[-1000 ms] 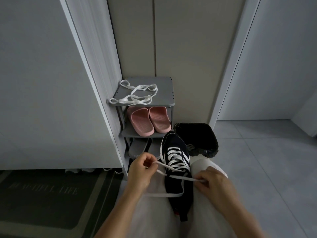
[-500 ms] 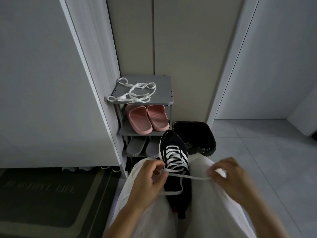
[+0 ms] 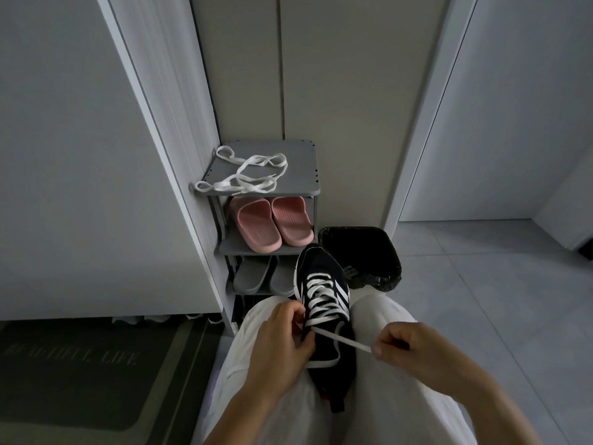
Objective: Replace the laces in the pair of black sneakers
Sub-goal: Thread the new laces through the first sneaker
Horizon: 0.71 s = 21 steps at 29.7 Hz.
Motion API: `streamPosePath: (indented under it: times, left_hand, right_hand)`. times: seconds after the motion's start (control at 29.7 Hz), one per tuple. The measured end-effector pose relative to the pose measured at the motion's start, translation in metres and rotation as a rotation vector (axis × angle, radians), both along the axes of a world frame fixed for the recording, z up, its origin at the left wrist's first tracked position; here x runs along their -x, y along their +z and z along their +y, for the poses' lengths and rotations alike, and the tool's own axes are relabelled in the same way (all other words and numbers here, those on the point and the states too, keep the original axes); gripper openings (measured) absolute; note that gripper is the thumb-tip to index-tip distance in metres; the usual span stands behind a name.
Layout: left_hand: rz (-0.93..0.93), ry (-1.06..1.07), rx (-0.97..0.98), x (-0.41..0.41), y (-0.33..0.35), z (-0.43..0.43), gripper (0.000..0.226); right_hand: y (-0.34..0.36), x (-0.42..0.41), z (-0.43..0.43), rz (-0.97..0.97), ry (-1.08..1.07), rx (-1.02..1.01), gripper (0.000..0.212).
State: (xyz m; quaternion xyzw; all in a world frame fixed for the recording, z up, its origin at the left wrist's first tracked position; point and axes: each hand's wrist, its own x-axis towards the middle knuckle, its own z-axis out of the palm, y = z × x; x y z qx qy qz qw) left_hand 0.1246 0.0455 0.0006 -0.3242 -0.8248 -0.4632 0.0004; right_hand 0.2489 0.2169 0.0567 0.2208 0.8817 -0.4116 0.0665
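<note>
A black sneaker (image 3: 321, 271) with white side stripes lies toe-away between my knees, a white lace (image 3: 345, 340) crossed up its front. My left hand (image 3: 277, 345) rests against the shoe's left side and pinches the lace near the top eyelets. My right hand (image 3: 414, 348) pinches the lace's free end, which runs taut from the shoe to its fingers. A loose white lace (image 3: 247, 175) lies tangled on top of the grey shoe rack (image 3: 305, 162). The second black sneaker is not in view.
The rack holds pink slippers (image 3: 272, 224) on its middle shelf and grey slippers (image 3: 263, 274) below. A black-lined bin (image 3: 362, 252) stands right of the shoe's toe. A dark doormat (image 3: 73, 364) lies at the left; grey floor tiles (image 3: 481, 300) spread right.
My right hand has drawn the free lace end out to the right and pulled it taut. My left hand has stayed at the shoe's left side.
</note>
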Motion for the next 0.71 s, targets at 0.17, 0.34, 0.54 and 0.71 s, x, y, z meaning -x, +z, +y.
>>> streamPosePath:
  times: [0.17, 0.34, 0.54, 0.71]
  left_hand:
    - [0.224, -0.045, 0.131, -0.001, -0.005, 0.005, 0.043]
    - [0.454, -0.065, 0.282, -0.008, 0.005, 0.014, 0.020]
    - [0.461, -0.118, 0.524, -0.022, 0.002, 0.008, 0.038]
    - [0.373, -0.127, 0.569, -0.019, 0.010, 0.003, 0.025]
  right_hand:
    - [-0.014, 0.020, -0.016, 0.126, -0.104, -0.283, 0.009]
    - [-0.010, 0.038, -0.023, 0.142, -0.063, -0.362, 0.020]
    - [-0.017, 0.038, -0.019, 0.197, -0.112, -0.310, 0.014]
    - [-0.017, 0.034, -0.021, 0.150, -0.084, -0.298, 0.012]
